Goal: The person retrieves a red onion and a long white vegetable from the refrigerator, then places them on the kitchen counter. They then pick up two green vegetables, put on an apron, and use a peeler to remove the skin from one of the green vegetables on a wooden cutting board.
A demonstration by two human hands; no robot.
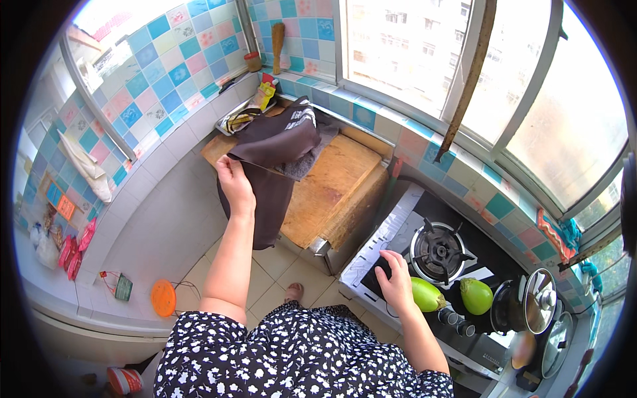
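My left hand (235, 183) pinches the edge of a dark brown cloth with a grey lining, perhaps an apron (261, 204). Part of the cloth lies over a wooden board (333, 184), and part hangs down past the board's front edge. White writing shows on its upper part. My right hand (395, 278) holds nothing, its fingers slightly bent and apart, over the front edge of the gas stove (393, 234). Just beside it, two green round eggplants (425, 294) (476, 296) lie on the stove, in front of the burner (441, 251).
A dark pot (502, 308) and a glass lid (540, 301) stand at the stove's right. A yellow and red pouch (264, 93) and a metal tray (226, 128) are behind the board. A rusty bar (468, 89) hangs before the window. An orange disc (163, 297) is at the lower left.
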